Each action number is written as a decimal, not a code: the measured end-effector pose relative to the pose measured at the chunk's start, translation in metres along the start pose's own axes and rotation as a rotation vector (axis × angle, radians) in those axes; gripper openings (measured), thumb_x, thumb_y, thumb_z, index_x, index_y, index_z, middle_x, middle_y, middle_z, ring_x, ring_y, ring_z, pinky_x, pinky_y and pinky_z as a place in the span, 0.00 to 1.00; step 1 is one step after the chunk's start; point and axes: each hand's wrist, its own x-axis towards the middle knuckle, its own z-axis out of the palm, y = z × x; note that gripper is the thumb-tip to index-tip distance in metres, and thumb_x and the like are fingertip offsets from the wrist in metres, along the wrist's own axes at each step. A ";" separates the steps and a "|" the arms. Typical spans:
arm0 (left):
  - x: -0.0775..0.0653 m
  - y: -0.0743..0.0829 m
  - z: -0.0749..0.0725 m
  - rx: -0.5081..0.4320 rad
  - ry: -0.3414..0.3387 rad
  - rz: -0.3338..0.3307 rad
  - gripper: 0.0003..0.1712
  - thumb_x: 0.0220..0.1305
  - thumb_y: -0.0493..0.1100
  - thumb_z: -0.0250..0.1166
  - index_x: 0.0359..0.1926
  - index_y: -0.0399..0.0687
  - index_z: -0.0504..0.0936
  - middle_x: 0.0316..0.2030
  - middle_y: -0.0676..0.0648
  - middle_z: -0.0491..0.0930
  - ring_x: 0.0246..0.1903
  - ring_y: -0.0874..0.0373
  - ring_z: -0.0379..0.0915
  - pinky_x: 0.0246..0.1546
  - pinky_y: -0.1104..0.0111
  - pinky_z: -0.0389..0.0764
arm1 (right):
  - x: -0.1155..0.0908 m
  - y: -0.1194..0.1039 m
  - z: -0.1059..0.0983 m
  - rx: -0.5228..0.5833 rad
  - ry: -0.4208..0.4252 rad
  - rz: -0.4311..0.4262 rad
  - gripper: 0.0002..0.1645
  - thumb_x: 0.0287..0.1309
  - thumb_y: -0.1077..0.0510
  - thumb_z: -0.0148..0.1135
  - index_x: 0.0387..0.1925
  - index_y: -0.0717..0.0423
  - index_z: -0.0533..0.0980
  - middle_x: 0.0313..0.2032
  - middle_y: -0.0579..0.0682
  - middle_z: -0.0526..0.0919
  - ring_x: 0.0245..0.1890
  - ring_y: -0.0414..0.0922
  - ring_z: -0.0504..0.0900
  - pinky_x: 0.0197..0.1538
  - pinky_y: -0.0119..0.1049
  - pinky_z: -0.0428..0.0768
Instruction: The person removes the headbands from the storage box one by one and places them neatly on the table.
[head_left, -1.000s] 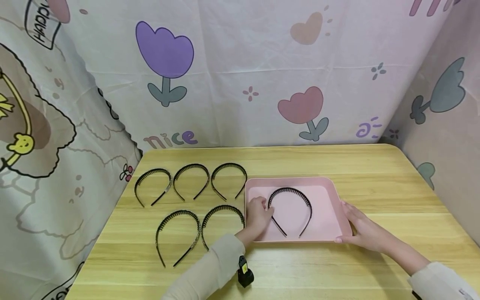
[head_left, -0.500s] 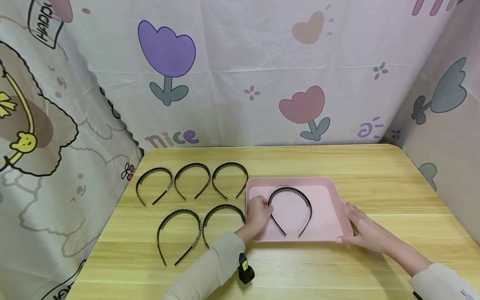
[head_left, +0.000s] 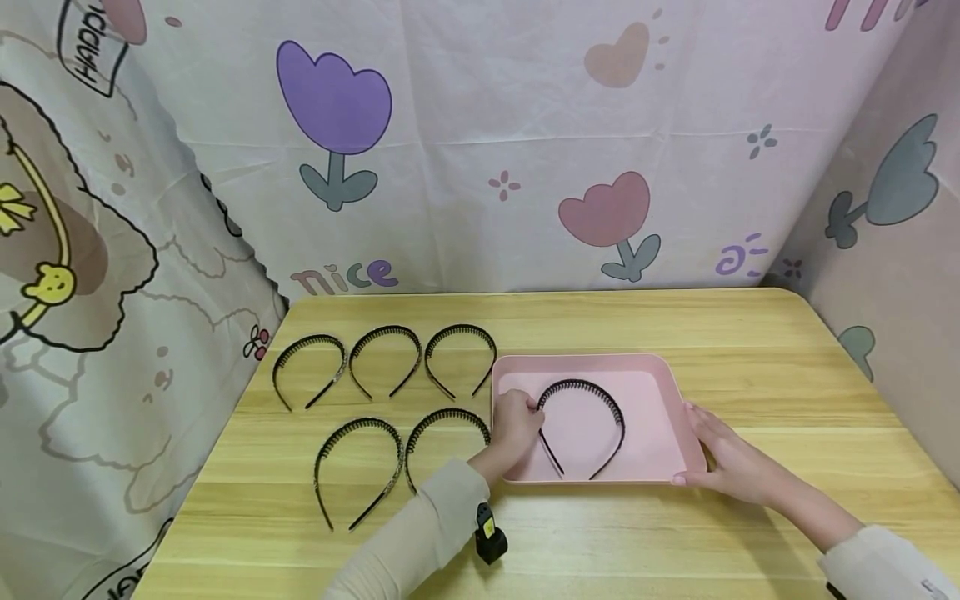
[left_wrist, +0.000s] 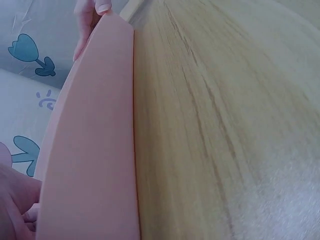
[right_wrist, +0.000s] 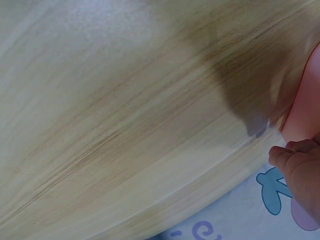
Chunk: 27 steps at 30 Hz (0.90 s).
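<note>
A pink rectangular tray (head_left: 654,417) lies on the table with one black toothed headband (head_left: 619,414) inside it. My left hand (head_left: 516,427) reaches over the tray's left end and pinches the headband's left side between thumb and fingers. The headband's arch points away from me, its two tips close to the front wall. At the right end, my right hand (head_left: 731,462) grips the tray, thumb at the front corner and fingers along the side wall. In the left wrist view the tray's outer front wall (left_wrist: 92,135) fills the middle and hides the headband.
Left of the tray, three black headbands (head_left: 385,328) lie in a back row. Two more, a nearer headband (head_left: 360,422) and another (head_left: 450,412) partly behind my left forearm, form the front row. A printed cloth (head_left: 465,150) hangs behind the wooden table (head_left: 600,542).
The headband in the tray has shifted slightly toward me, and its tips have swung a little left. My left hand pinches it throughout. The right hand and tray look unmoved.
</note>
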 end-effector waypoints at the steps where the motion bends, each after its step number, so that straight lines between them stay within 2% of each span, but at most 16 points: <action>1: 0.000 0.001 -0.001 0.009 0.001 0.001 0.03 0.48 0.30 0.65 0.21 0.37 0.84 0.22 0.46 0.84 0.27 0.59 0.77 0.31 0.72 0.78 | 0.000 0.000 0.000 -0.001 0.001 -0.002 0.64 0.42 0.41 0.70 0.66 0.75 0.48 0.65 0.75 0.54 0.63 0.70 0.56 0.59 0.15 0.31; 6: 0.001 0.005 -0.008 0.005 -0.019 0.008 0.08 0.49 0.29 0.64 0.16 0.37 0.81 0.15 0.48 0.77 0.20 0.64 0.66 0.24 0.75 0.71 | 0.000 0.001 0.000 0.004 0.003 -0.010 0.63 0.42 0.41 0.70 0.66 0.74 0.49 0.65 0.75 0.54 0.63 0.71 0.56 0.63 0.18 0.31; 9: 0.003 0.007 -0.013 -0.032 -0.027 0.013 0.07 0.49 0.28 0.63 0.18 0.34 0.81 0.13 0.47 0.75 0.17 0.65 0.62 0.21 0.77 0.68 | 0.000 0.001 0.000 0.006 0.004 -0.016 0.63 0.42 0.41 0.70 0.66 0.74 0.50 0.65 0.75 0.53 0.63 0.71 0.56 0.63 0.18 0.31; 13: 0.005 0.009 -0.019 -0.045 -0.008 0.033 0.02 0.48 0.28 0.64 0.24 0.32 0.83 0.19 0.44 0.80 0.18 0.65 0.65 0.21 0.76 0.71 | 0.000 0.001 0.000 0.004 0.005 -0.023 0.63 0.42 0.41 0.71 0.66 0.75 0.50 0.65 0.76 0.53 0.63 0.71 0.56 0.59 0.13 0.30; 19: 0.006 0.011 -0.031 -0.019 0.018 0.057 0.02 0.47 0.28 0.65 0.25 0.32 0.83 0.25 0.41 0.83 0.25 0.57 0.75 0.27 0.71 0.76 | 0.001 0.001 -0.001 -0.002 0.006 -0.025 0.63 0.42 0.41 0.71 0.66 0.76 0.49 0.64 0.76 0.54 0.62 0.71 0.56 0.61 0.16 0.31; 27: 0.004 0.002 -0.042 -0.006 0.006 0.119 0.03 0.47 0.28 0.64 0.25 0.31 0.84 0.24 0.40 0.83 0.24 0.57 0.74 0.25 0.72 0.75 | 0.000 0.001 0.000 -0.008 -0.002 -0.016 0.64 0.42 0.40 0.70 0.66 0.75 0.48 0.64 0.76 0.54 0.62 0.71 0.56 0.59 0.15 0.30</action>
